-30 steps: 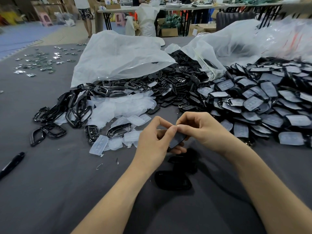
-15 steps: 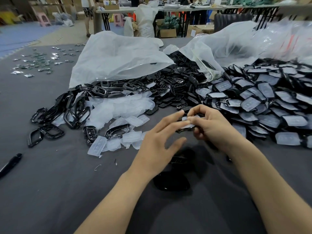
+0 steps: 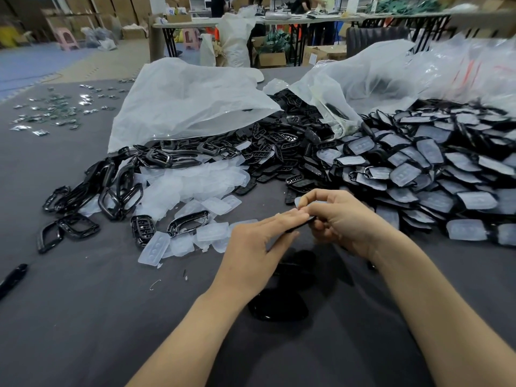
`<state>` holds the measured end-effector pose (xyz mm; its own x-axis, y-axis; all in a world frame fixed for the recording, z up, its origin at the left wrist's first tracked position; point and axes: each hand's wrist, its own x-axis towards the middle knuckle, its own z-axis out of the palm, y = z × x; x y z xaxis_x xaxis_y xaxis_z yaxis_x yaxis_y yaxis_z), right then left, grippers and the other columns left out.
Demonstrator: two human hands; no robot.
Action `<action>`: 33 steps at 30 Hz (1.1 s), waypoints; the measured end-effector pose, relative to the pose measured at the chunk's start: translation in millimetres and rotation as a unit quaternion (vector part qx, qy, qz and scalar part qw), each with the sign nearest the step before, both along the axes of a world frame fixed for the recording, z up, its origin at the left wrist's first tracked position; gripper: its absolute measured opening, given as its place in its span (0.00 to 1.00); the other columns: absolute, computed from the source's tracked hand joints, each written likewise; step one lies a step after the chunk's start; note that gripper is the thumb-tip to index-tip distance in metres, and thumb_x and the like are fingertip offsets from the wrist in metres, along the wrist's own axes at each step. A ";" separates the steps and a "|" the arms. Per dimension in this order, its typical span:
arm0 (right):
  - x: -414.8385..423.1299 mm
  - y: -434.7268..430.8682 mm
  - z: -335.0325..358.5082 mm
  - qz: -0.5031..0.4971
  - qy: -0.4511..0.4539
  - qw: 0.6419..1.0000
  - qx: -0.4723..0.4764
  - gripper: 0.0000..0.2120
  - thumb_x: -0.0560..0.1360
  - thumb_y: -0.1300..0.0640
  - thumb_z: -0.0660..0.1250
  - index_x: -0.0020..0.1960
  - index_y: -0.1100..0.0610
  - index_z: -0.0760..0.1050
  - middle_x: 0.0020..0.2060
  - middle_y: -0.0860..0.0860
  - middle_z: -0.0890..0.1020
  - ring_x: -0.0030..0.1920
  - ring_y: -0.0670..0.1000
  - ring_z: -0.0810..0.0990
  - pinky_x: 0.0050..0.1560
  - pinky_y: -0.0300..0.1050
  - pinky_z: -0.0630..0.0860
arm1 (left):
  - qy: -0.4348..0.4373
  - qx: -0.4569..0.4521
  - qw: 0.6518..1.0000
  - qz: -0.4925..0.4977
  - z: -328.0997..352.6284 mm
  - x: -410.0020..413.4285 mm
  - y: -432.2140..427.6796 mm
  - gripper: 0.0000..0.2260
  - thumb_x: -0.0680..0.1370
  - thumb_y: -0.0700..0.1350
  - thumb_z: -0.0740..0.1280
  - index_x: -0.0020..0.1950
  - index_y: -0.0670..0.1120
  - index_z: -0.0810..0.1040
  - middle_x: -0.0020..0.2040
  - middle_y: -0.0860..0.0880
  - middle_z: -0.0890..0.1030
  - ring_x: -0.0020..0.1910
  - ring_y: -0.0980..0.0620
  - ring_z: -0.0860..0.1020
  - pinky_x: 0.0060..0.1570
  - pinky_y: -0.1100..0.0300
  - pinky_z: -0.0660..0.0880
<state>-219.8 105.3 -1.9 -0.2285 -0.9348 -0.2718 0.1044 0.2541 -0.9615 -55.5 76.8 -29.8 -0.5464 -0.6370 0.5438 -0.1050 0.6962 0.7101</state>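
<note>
From my remote seat, the grey cloth-covered surface [image 3: 83,317] filled most of the view. Across its far side lay two big clear plastic bags, the left bag [image 3: 190,99] slumped flat and the right bag [image 3: 371,76] puffed up, with black parts spilling from both mouths. To the right spread the broad pile of black parts topped with clear pads [image 3: 432,174], reaching nearly to my right hand. To the left sat a smaller heap of glossy black frames [image 3: 111,182], and between the two a drift of loose clear pads [image 3: 195,182] ran down towards me.

My two hands met above the surface, just in front of those piles. The left hand [image 3: 257,247] had its fingers laid almost straight over the top of the black piece [image 3: 300,227], with the thumb under its edge, so the piece was pinched flat. The right hand [image 3: 343,222] was curled tight on the other end of the same piece, and a sliver of pale pad [image 3: 298,201] showed at its fingertips.

Directly below the hands a dark shell [image 3: 276,305] lay on the cloth, apart from them. A black pen [image 3: 12,277] rested at the left edge, and small wrapped bits [image 3: 55,110] were scattered far off on the left.
</note>
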 end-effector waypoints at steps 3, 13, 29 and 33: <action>1.5 0.1 -0.4 0.001 -0.018 1.000 -0.014 0.11 0.77 0.62 0.64 0.37 0.57 0.77 0.23 0.50 0.71 0.21 0.43 0.68 0.20 0.32 0.65 | 0.015 0.046 0.998 0.027 0.3 -0.1 -0.9 0.14 0.76 0.36 0.70 0.57 0.50 0.83 0.54 0.61 0.81 0.56 0.72 0.76 0.61 0.72 0.69; 0.2 0.8 -0.1 0.040 0.008 0.991 -0.131 0.04 0.66 0.54 0.70 0.35 0.53 0.80 0.27 0.47 0.75 0.28 0.43 0.71 0.28 0.33 0.70 | 0.246 0.494 0.830 -0.075 3.3 0.9 -11.8 0.09 0.68 0.42 0.68 0.44 0.47 0.87 0.48 0.45 0.85 0.52 0.49 0.82 0.56 0.59 0.78; -2.8 1.0 4.1 -0.001 -0.089 0.989 -0.115 0.06 0.65 0.61 0.69 0.38 0.61 0.74 0.29 0.51 0.77 0.26 0.45 0.73 0.25 0.35 0.72 | 0.283 0.540 0.789 -0.079 3.4 -1.5 -9.7 0.20 0.68 0.39 0.67 0.60 0.44 0.78 0.49 0.45 0.85 0.46 0.51 0.84 0.49 0.62 0.80; -3.1 1.2 6.3 -0.008 -0.150 0.983 -0.108 0.09 0.65 0.62 0.68 0.37 0.58 0.68 0.28 0.48 0.76 0.24 0.44 0.70 0.22 0.34 0.69 | 0.294 0.538 0.785 -0.088 4.3 -2.3 -7.5 0.19 0.69 0.38 0.67 0.60 0.43 0.78 0.50 0.44 0.85 0.47 0.51 0.84 0.47 0.63 0.80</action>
<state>-223.0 106.5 4.4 -0.1840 -0.9751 -0.1240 0.3934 0.0426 -0.9184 -57.8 69.3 -25.5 -0.5338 -0.8430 -0.0659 0.4913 -0.3726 0.7873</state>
